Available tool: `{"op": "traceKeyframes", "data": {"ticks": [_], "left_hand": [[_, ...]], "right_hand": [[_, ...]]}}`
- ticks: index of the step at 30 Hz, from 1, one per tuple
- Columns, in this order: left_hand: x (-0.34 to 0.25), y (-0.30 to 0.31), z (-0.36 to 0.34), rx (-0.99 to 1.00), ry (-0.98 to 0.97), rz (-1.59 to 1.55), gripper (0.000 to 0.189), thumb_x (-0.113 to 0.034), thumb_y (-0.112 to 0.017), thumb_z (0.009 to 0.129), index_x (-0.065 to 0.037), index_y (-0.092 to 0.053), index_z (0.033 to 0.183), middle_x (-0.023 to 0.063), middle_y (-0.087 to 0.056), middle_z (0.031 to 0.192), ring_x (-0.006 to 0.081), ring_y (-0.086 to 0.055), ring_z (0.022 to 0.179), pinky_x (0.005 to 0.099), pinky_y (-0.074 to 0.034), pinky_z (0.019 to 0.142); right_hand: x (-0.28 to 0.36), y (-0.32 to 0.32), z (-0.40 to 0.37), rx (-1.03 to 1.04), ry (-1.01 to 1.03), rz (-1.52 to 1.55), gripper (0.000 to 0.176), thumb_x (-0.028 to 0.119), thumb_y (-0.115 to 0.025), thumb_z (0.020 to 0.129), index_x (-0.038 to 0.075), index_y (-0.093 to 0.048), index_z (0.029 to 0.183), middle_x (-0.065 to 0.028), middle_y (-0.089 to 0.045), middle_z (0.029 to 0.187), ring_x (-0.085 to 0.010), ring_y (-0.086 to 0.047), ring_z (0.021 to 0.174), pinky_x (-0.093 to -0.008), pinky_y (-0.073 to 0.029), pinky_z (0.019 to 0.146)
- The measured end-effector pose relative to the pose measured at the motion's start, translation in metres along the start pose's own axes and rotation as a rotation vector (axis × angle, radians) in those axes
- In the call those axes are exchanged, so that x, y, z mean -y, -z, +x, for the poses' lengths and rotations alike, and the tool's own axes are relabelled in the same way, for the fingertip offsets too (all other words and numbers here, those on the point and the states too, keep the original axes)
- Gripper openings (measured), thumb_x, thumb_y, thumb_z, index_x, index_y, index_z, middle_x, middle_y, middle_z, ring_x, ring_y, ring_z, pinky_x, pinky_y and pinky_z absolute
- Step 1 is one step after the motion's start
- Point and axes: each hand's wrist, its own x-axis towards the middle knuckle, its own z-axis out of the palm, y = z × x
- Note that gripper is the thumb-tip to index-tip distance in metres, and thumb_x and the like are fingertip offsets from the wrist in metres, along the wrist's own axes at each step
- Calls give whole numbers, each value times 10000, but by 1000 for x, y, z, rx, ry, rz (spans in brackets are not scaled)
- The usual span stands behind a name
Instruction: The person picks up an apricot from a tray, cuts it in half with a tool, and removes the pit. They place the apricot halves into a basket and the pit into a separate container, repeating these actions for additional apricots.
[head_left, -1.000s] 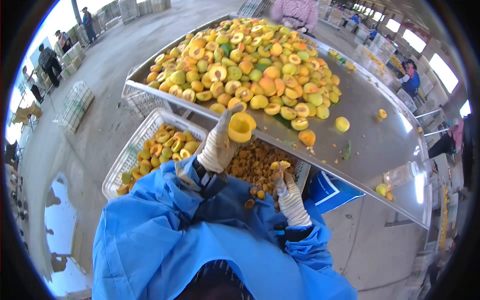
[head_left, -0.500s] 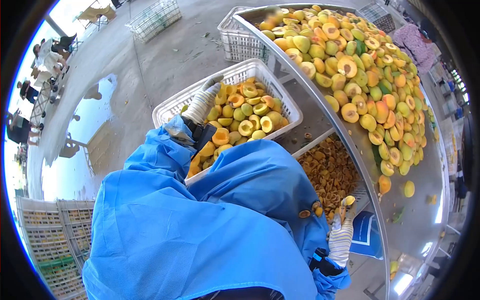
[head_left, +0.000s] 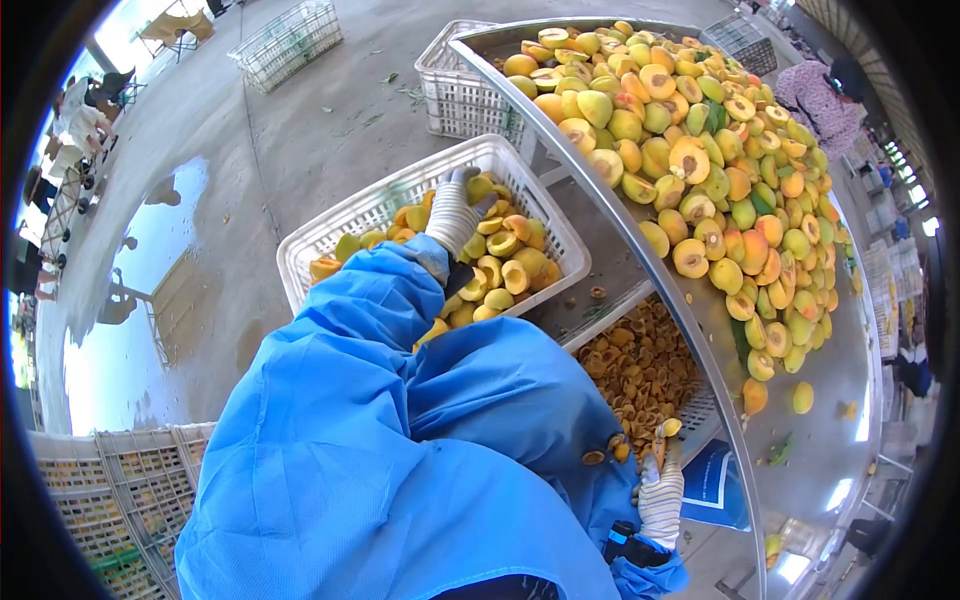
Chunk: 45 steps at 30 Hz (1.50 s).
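Nearest, the striped-gloved right hand [head_left: 660,495] gripped a small yellow-tipped tool [head_left: 668,430] by the tray of brown pits [head_left: 640,365]. Farther left, the left hand [head_left: 455,212] lay among yellow peach halves [head_left: 510,270] in the white plastic basket [head_left: 330,235]; its grasp could not be told. Depositing halves seemed the step in hand. The next move probably called for a reach right to the steel table [head_left: 820,420].

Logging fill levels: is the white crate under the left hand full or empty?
Partly full. Peach halves lie heaped in the crate, about level with its rim, with bare mesh wall showing at the far end. The left hand is inside it.

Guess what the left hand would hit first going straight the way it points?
Likely the peach halves in the crate, just ahead of the left hand; depth is unclear.
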Motion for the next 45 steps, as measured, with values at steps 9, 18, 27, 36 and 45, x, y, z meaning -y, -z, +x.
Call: {"op": "traceKeyframes", "data": {"ticks": [9,18,27,36,45], "left_hand": [[85,-66,46,614,72,500,591,-378,-561,921,-133,-432,1443,227,-364,1484,397,-418,1316,414,-338,1119],[66,-67,61,174,421,-464,489,-6,-549,931,-131,-500,1401,70,-619,1170,121,-582,925,249,-496,791],[-239,-28,15,331,-393,-680,261,44,-564,906,-26,-648,1143,98,-635,1153,195,-587,1092,323,-449,962],[-427,-152,-71,1042,-1095,-422,388,-161,-622,869,-68,-602,1245,153,-594,1274,347,-550,1187,394,-450,1006],[-476,-192,-105,1365,-1098,110,550,-297,-718,771,-151,-585,1284,155,-580,1294,339,-561,1159,442,-459,965]], "right_hand": [[-9,1,5,-8,76,-166,550,327,-558,943,59,-441,1409,-140,-566,688,-261,-532,548,-375,-452,547],[6,4,12,-132,282,-350,531,285,-533,929,72,-411,1400,-327,-607,1024,-497,-588,927,-505,-483,763],[-2,14,14,-93,294,-505,639,191,-554,899,149,-316,1490,-286,-631,1048,-448,-624,871,-501,-508,768],[-8,21,3,-159,268,-508,624,201,-543,893,122,-319,1470,-238,-650,916,-412,-641,796,-497,-512,702],[-26,25,-10,-215,265,-365,587,270,-562,912,57,-370,1424,-257,-657,945,-426,-640,848,-472,-521,758]]}}
